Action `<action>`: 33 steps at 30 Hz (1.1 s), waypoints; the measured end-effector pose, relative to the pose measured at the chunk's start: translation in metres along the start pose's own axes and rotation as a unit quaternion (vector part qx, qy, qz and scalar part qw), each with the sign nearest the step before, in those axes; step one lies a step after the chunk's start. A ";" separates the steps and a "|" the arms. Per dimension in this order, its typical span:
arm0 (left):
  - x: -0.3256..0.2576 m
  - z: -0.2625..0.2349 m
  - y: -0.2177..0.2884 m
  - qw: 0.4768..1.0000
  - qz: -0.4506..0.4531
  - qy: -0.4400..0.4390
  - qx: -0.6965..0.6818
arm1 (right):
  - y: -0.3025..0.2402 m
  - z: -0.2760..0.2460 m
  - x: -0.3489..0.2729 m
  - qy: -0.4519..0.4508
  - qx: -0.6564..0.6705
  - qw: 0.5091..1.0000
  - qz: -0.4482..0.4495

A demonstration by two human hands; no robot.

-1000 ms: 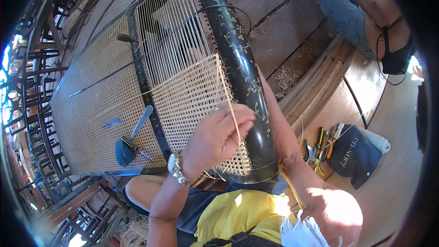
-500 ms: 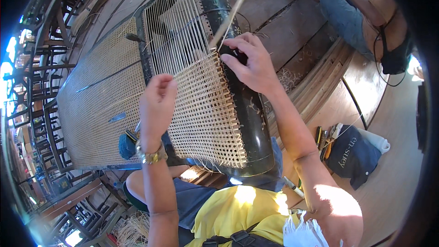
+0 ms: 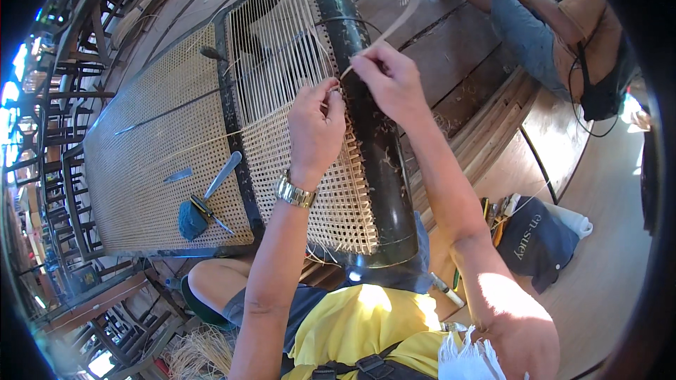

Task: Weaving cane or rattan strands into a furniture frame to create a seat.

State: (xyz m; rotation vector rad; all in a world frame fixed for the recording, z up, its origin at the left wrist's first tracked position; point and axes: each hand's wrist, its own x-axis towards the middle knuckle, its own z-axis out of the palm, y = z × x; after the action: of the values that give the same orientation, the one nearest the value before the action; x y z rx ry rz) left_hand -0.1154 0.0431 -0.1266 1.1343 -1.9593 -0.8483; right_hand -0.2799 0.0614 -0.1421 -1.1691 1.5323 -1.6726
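A pale cane strand (image 3: 403, 20) is pinched between the thumb and fingers of the right hand (image 3: 391, 84), its loop arched over the far end of a dark rail (image 3: 391, 197). The left hand's (image 3: 318, 127) fingers are bunched at the right edge of a partly woven cane panel (image 3: 331, 214), set before the lap; whether anything is gripped there cannot be told. At left, a blue bundle (image 3: 191, 221) is rested on a wider caned section (image 3: 155, 169).
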 end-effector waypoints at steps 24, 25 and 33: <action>-0.015 -0.034 0.011 0.840 -0.209 -0.181 -0.466 | -0.048 -0.022 -0.052 -0.153 0.191 0.952 0.183; -0.014 -0.036 0.008 0.774 -0.219 -0.209 -0.556 | -0.051 -0.020 -0.052 -0.155 0.189 0.952 0.184; 0.010 -0.024 -0.003 0.951 -0.154 -0.109 -0.246 | -0.056 -0.001 -0.048 0.052 -0.065 0.987 0.139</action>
State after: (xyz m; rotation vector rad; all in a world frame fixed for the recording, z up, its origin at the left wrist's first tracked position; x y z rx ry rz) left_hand -0.0981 0.0288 -0.1137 1.0858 -1.6126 -1.5846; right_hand -0.2514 0.1132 -0.0975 -0.8938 1.8015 -1.4851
